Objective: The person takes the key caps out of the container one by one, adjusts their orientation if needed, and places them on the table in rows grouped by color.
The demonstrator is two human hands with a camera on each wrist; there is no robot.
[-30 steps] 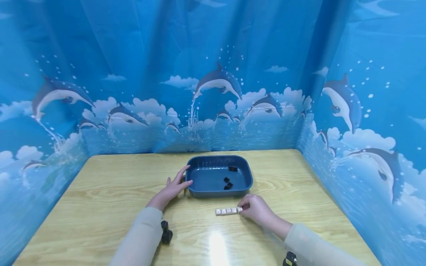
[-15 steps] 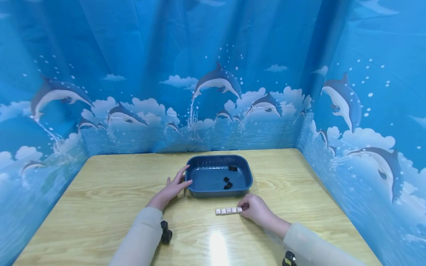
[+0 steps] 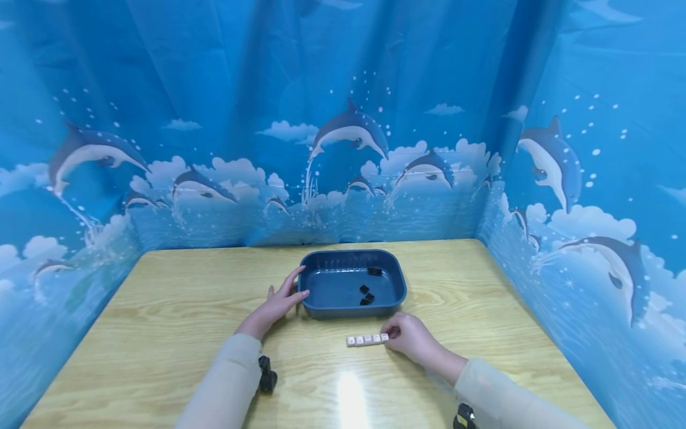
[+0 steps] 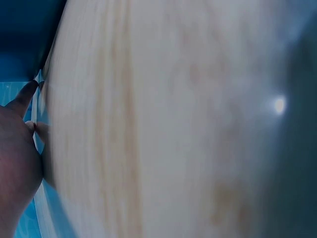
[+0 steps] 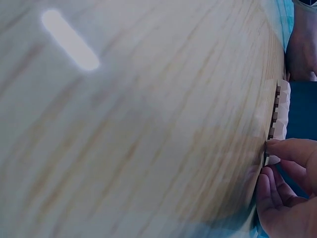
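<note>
Short of the tray, a row of several small white keycaps (image 3: pixel 364 341) with printed tops lies on the table. My right hand (image 3: pixel 411 336) is at the row's right end, thumb and fingers pinching the last white keycap (image 5: pixel 273 159). Dark parts show beneath the row (image 5: pixel 282 109) in the right wrist view. My left hand (image 3: pixel 276 307) rests against the left side of the blue tray (image 3: pixel 348 312), its fingers spread and fairly straight along the rim. Several small black pieces (image 3: pixel 367 299) lie inside the tray, towards its right side.
The wood-grain table (image 3: pixel 193 310) ends at the back against a blue dolphin-print curtain (image 3: pixel 225 119), which also wraps the right side. A bright reflection lies on the tabletop near the front. Each wrist carries a small black camera (image 3: pixel 267 375).
My right hand has shifted very slightly left, and the end keycap now sits level and close against the row. The left hand and tray hold their place.
</note>
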